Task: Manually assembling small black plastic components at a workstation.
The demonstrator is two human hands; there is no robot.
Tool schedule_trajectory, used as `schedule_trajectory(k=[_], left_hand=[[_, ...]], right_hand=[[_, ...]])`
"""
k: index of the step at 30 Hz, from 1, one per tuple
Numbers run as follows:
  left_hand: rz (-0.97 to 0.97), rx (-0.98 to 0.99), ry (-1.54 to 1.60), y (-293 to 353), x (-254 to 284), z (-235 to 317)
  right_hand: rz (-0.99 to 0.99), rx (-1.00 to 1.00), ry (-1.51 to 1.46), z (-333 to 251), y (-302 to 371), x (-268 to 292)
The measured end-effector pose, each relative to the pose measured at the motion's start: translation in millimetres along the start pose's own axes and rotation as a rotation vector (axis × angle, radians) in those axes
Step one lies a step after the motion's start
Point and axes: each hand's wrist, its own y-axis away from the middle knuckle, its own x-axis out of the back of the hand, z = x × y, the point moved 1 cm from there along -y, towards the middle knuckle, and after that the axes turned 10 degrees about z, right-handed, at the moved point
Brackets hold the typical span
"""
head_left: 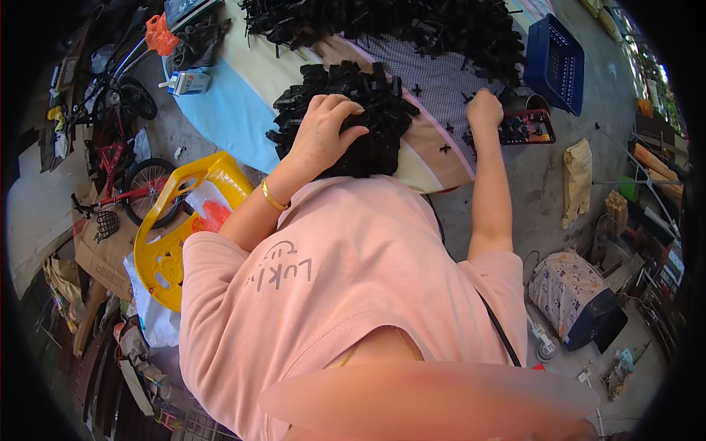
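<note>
Grey floor (540,180) lies around a big striped cloth (224,99). On it, a wide heap of black bits (382,18) sits far off, and a smaller black pile (375,143) sits by the pink shirt (368,250). Over that pile, the left hand (327,132) is half open. The right hand (485,110) curls in beside a phone (527,127); what it holds, I cannot tell.

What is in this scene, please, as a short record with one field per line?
Left hand: the hand is on the near pile of black parts, thumb and index finger apart
Right hand: the hand is curled over the cloth; whether it holds a part is unclear
Far side: larger black heap on the cloth
Right side: blue basket, phone
</note>
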Motion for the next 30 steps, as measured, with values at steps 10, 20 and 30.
schedule_trajectory(k=[10,20,30], left_hand=[[-0.163,0.123,0.757,-31,0,17],[-0.079,0.561,1.303,-22,10,2],[-0.025,0.5,0.966,-13,5,12]], right_hand=[[-0.478,0.081,-1.531,-107,77,127],[-0.353,0.171,-1.488,-123,101,126],[-0.425,0.292,-1.282,-124,107,127]])
